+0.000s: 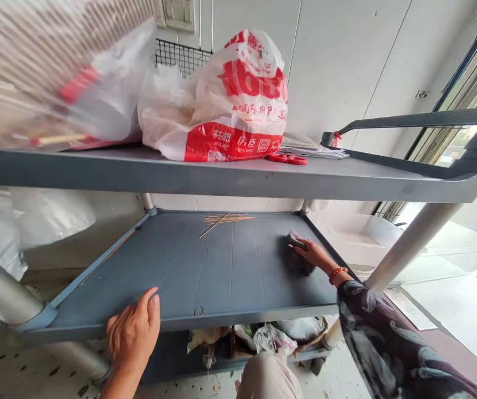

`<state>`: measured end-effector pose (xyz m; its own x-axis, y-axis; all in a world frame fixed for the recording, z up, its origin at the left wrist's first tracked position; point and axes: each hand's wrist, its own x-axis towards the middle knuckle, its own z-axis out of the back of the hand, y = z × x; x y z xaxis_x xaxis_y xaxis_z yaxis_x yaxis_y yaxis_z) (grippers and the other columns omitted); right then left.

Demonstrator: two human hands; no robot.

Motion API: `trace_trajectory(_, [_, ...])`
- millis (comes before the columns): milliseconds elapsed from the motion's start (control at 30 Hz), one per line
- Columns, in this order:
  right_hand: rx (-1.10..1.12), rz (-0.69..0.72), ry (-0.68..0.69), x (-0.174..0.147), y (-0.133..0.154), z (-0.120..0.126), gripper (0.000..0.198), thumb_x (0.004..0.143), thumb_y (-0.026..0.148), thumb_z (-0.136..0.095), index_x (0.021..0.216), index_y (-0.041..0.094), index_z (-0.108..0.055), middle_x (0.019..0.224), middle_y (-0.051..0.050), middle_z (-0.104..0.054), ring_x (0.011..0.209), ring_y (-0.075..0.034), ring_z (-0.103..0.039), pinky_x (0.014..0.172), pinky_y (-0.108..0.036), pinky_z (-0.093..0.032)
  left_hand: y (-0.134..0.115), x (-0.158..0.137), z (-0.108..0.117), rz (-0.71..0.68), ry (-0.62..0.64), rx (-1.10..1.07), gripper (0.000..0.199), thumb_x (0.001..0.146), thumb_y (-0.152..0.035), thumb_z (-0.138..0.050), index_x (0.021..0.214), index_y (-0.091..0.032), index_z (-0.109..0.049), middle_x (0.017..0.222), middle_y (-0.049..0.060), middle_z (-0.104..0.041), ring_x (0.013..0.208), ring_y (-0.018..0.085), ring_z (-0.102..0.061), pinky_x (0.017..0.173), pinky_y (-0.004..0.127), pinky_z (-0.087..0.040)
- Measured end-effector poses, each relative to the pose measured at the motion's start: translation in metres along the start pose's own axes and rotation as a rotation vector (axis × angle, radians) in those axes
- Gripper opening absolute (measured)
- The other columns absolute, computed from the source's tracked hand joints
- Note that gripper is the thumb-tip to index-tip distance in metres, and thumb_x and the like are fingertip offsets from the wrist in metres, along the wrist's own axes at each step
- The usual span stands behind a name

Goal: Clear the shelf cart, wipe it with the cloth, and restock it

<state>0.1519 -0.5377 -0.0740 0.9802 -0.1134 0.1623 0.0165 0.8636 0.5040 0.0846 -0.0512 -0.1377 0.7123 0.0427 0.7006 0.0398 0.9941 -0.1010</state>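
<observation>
My right hand (313,255), with a red bead bracelet at the wrist, is closed on a dark grey cloth (300,260). The cloth lies pressed against the right part of the grey-blue middle shelf (217,266) of a cart. At the shelf's front left, my left hand (135,332) is closed over the front edge, thumb upward; its other fingers are partly hidden. Several thin wooden skewers (225,219) lie crossed at the back of this shelf. Close to its front edge is a small rubber band (199,311).
Overhead, the top shelf (238,177) bears a red-and-white plastic bag (238,105), red-handled scissors (288,159), papers (313,147) and a blurred clear bag of sticks (55,72). Metal posts (413,244) stand at the corners. Bagged items (273,338) fill the bottom shelf.
</observation>
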Motion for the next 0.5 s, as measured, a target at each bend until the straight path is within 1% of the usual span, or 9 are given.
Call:
trace_trajectory(67, [-0.06,-0.057,-0.004,0.015,-0.021,0.006,0.056,0.086,0.039,-0.059,0.133,0.009,-0.057,0.131,-0.023,-0.062,0.126,-0.04,-0.055,0.106,-0.058,-0.04,-0.001,0.002,0.001,-0.017,0.009,0.018,0.044,0.101,-0.038,-0.031,0.112,-0.016,-0.068,0.072,0.007,-0.073,0.072,0.024,-0.069,0.067,0.034,-0.038])
trace_trajectory(133, [-0.047,0.015,0.03,0.021,-0.007,-0.016,0.065,0.078,0.04,-0.068,0.134,0.009,-0.057,0.14,-0.024,-0.055,0.133,-0.041,-0.048,0.111,-0.057,-0.035,-0.001,0.004,0.002,-0.03,0.01,0.035,0.045,0.101,-0.037,-0.031,0.112,-0.015,-0.069,0.071,0.007,-0.073,0.072,0.024,-0.069,0.066,0.034,-0.038])
trace_trajectory(200, [-0.022,0.152,0.103,0.017,0.028,-0.05,0.063,0.072,0.034,-0.073,0.132,0.018,-0.061,0.141,-0.014,-0.058,0.133,-0.032,-0.051,0.113,-0.043,-0.038,0.0,0.004,0.003,-0.039,0.003,0.052,0.047,0.101,-0.037,-0.029,0.112,-0.015,-0.069,0.071,0.007,-0.073,0.071,0.025,-0.069,0.066,0.035,-0.039])
trace_trajectory(267, [0.019,0.386,0.192,0.014,0.061,-0.077,0.054,0.072,0.024,-0.07,0.125,0.028,-0.065,0.133,-0.002,-0.065,0.124,-0.022,-0.059,0.107,-0.029,-0.043,0.002,0.004,0.002,-0.056,-0.002,0.066,0.047,0.101,-0.037,-0.029,0.112,-0.015,-0.07,0.072,0.007,-0.073,0.07,0.025,-0.069,0.067,0.036,-0.04])
trace_trajectory(333, [0.056,0.567,0.218,0.018,0.068,-0.084,0.049,0.075,0.02,-0.063,0.122,0.033,-0.066,0.124,0.003,-0.07,0.113,-0.017,-0.065,0.099,-0.025,-0.048,0.004,0.004,0.002,-0.073,-0.005,0.07,0.047,0.101,-0.037,-0.03,0.111,-0.016,-0.07,0.072,0.006,-0.074,0.069,0.024,-0.069,0.067,0.036,-0.04])
trace_trajectory(367, [0.063,0.584,0.185,0.025,0.06,-0.079,0.048,0.078,0.02,-0.06,0.124,0.033,-0.065,0.123,0.002,-0.07,0.111,-0.017,-0.066,0.096,-0.025,-0.049,0.004,0.003,0.001,-0.08,-0.01,0.069,0.045,0.101,-0.037,-0.031,0.111,-0.016,-0.07,0.073,0.006,-0.074,0.069,0.024,-0.069,0.066,0.035,-0.04])
trace_trajectory(400, [0.052,0.536,0.121,0.034,0.043,-0.068,0.048,0.08,0.021,-0.058,0.127,0.032,-0.063,0.125,0.001,-0.069,0.112,-0.018,-0.065,0.096,-0.027,-0.049,0.004,0.002,0.001,-0.089,-0.016,0.065,0.044,0.101,-0.036,-0.032,0.111,-0.016,-0.07,0.075,0.006,-0.075,0.07,0.023,-0.07,0.067,0.035,-0.04])
trace_trajectory(433, [0.035,0.416,0.041,0.047,0.021,-0.054,0.048,0.083,0.024,-0.055,0.131,0.03,-0.06,0.128,-0.001,-0.068,0.115,-0.019,-0.064,0.098,-0.029,-0.049,0.004,0.001,0.001,-0.097,-0.024,0.059,0.042,0.1,-0.036,-0.033,0.11,-0.016,-0.07,0.078,0.006,-0.076,0.072,0.023,-0.07,0.067,0.035,-0.04])
trace_trajectory(500, [-0.075,0.148,-0.086,0.079,-0.033,-0.026,0.05,0.086,0.033,-0.057,0.135,0.028,-0.056,0.139,-0.006,-0.06,0.13,-0.024,-0.054,0.109,-0.036,-0.041,0.002,-0.001,0.002,-0.113,-0.046,0.05,0.039,0.1,-0.034,-0.036,0.109,-0.017,-0.07,0.084,0.005,-0.077,0.074,0.022,-0.07,0.068,0.035,-0.039])
